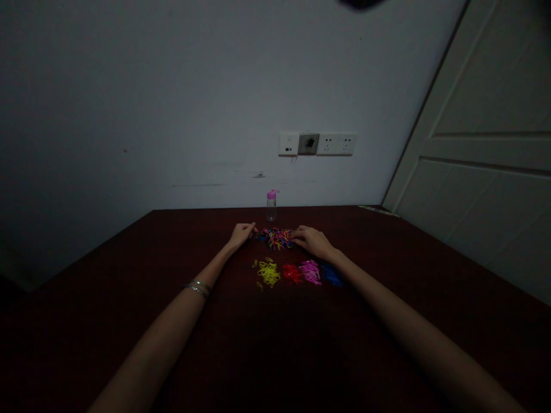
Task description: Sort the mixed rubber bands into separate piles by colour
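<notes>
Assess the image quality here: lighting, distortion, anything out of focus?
Head view: dim overall, the table darkest toward the bottom; the door leans, suggesting wide-angle distortion; a dark blurry shape intrudes at the top; small pieces in the multicoloured pile are hard to separate.

No readable lettering or numbers
Faint dark marks on the small clear bottle with the pink cap are too small to read; the white rectangular wall socket plate shows only its dark slots.
</notes>
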Action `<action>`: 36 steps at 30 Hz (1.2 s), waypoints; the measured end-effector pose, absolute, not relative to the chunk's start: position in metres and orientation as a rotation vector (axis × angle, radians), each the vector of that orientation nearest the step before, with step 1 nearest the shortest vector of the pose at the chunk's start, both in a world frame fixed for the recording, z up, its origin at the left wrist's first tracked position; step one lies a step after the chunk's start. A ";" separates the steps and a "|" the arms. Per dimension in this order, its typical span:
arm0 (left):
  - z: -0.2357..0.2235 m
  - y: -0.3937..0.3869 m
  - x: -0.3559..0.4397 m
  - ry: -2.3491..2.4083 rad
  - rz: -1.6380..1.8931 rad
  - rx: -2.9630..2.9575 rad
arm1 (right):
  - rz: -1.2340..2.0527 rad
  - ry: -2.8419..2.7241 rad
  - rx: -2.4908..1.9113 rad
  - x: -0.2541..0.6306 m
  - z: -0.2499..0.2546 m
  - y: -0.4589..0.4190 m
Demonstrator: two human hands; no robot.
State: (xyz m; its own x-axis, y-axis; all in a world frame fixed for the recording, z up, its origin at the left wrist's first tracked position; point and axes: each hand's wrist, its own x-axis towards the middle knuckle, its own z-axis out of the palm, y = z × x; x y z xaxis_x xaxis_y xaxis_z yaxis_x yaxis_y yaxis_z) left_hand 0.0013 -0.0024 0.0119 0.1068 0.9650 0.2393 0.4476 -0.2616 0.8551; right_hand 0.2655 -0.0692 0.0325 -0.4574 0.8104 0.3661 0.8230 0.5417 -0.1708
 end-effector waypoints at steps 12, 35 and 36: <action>0.010 0.000 0.000 1.324 1.099 1.777 | 0.143 -2.251 -1.244 0.275 0.028 -0.064; 0.043 -0.046 0.075 0.868 0.779 1.957 | 0.456 -2.026 -1.018 0.276 0.033 -0.077; 0.043 -0.046 0.075 0.867 0.789 1.954 | 0.452 -2.030 -1.016 0.276 0.033 -0.077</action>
